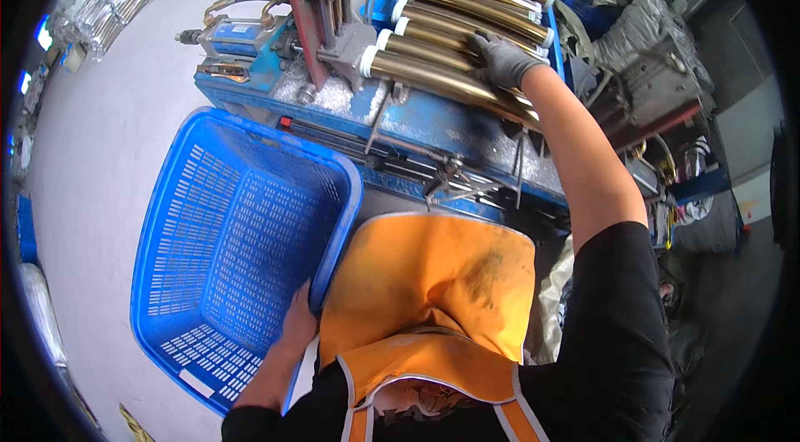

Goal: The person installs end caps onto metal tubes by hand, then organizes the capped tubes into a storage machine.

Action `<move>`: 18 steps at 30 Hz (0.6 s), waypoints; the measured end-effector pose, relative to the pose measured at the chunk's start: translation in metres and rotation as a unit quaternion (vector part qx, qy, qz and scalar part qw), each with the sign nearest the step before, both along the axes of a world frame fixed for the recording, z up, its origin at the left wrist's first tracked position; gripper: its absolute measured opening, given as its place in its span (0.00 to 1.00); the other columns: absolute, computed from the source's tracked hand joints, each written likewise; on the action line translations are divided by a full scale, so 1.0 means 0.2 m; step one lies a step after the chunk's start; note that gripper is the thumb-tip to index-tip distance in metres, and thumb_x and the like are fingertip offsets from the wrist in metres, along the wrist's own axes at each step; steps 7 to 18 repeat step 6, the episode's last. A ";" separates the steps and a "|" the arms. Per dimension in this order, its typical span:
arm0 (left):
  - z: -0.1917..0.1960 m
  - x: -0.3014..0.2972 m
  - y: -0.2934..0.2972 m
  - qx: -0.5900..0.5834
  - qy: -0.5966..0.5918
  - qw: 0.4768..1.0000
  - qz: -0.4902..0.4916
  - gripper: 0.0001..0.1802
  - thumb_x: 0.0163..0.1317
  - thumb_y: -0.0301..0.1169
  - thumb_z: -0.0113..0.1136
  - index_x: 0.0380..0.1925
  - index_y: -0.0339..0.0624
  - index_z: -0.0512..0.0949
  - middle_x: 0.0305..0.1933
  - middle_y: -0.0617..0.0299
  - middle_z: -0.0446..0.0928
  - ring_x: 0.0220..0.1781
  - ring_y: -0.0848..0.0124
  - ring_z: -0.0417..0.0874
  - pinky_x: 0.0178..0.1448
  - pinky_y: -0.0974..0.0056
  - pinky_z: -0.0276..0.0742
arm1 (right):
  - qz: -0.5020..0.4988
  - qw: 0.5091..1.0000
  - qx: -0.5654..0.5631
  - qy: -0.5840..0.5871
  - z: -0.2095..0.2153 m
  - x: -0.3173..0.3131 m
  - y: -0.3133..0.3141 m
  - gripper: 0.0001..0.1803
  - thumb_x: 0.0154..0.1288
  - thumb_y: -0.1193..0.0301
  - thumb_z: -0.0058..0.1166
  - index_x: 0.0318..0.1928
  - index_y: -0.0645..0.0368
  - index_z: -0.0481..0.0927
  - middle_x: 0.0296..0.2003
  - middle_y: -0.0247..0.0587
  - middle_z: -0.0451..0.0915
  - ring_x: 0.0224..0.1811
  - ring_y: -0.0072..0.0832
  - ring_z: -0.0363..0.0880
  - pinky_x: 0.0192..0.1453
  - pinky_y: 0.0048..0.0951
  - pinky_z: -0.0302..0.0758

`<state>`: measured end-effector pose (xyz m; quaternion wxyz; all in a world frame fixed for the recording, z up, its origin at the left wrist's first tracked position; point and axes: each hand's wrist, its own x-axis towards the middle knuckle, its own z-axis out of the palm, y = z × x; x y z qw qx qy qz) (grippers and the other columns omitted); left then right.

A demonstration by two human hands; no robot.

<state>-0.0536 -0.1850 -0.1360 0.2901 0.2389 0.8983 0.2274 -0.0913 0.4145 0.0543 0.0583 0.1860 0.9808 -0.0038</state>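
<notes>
My right hand (504, 60), in a dark grey glove, reaches forward onto a row of bronze-coloured metal tubes (442, 46). Its fingers are spread over the tubes, and their undersides are hidden. White ring-like caps (368, 61) cover the visible tube ends. The nearest tube (450, 84) lies along the front of the row, over a blue machine bed. My bare left hand (300, 317) is closed on the near right rim of a blue plastic basket (354, 192); some of its fingers are hidden. Inside, the slotted basket holds nothing that I can see.
The blue machine (417, 124) carries a cylinder (237, 35) at left, an upright red and grey frame (304, 9), and rods along its front. White shavings lie on it. Plastic-wrapped bundles (108, 0) stand far left; crumpled sheeting (633, 17) is at the right.
</notes>
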 end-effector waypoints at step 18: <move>-0.02 0.01 -0.01 -0.034 -0.025 0.998 0.045 0.31 0.68 0.34 0.55 0.71 0.42 0.64 0.70 0.41 0.67 0.70 0.42 0.69 0.74 0.51 0.64 | 0.022 0.997 -0.001 -0.073 -0.03 -0.14 0.10 0.58 0.57 0.55 0.68 0.80 0.48 0.43 0.79 0.52 0.44 0.78 0.53 0.52 0.79 0.42 0.58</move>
